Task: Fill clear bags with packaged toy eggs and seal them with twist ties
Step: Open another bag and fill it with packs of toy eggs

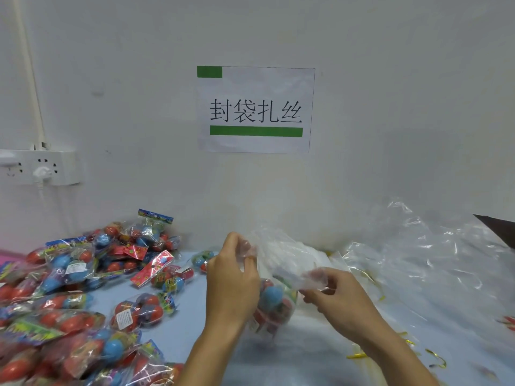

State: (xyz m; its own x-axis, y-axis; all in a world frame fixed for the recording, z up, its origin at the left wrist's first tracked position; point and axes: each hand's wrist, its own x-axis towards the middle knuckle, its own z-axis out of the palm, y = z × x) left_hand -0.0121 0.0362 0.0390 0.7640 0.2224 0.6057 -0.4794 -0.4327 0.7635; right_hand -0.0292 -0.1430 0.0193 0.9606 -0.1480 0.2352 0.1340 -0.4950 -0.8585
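Tabletop (192,324) — 2 hands, 1 bag (274,299)

My left hand (232,277) and right hand (333,296) are raised close together, forearms converging, fingers (316,275) curled and pinching.

Surface: pale blue table (192,324), set against a white wall.
Left: heap of egg packs (69,277), red and blue eggs in clear wrap, piled to the near edge.
Middle: loose packs (139,310) lying apart from the heap.
Right: crumpled clear bags (434,263), spread to the wall.
Near right: gold twist ties (434,358), scattered.
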